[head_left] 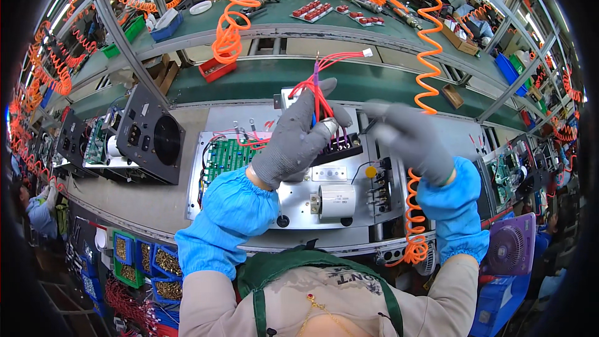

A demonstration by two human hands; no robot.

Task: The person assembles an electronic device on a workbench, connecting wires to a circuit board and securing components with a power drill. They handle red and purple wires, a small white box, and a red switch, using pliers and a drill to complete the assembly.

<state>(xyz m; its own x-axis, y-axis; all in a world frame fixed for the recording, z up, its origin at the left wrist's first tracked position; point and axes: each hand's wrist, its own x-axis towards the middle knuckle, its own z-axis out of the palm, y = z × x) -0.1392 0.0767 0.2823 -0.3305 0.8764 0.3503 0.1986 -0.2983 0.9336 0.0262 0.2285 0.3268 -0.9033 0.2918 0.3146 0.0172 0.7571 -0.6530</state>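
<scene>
My left hand [292, 134], in a grey glove, is closed around a bundle of red wires [321, 105], holding it upright with a purple strand among them. The far ends fan out to the right, one tipped by a white connector [367, 53]. Underneath lies a metal chassis [298, 195] carrying a green circuit board [232, 153], a white cylindrical capacitor [337, 201] and a black terminal block [342, 150]. To the right of the bundle, my gloved right hand [415, 140] hangs above the chassis's right side. Motion smears its fingers, so their grip is unclear.
Orange coiled hoses [232, 22] dangle over the bench, with another coil [429, 43] beyond my right hand. Black speaker-like units [153, 137] stand left. A green conveyor [262, 81] runs behind, holding a red bin [217, 70]. Bins of brass parts [167, 262] sit lower left, a purple fan [510, 244] lower right.
</scene>
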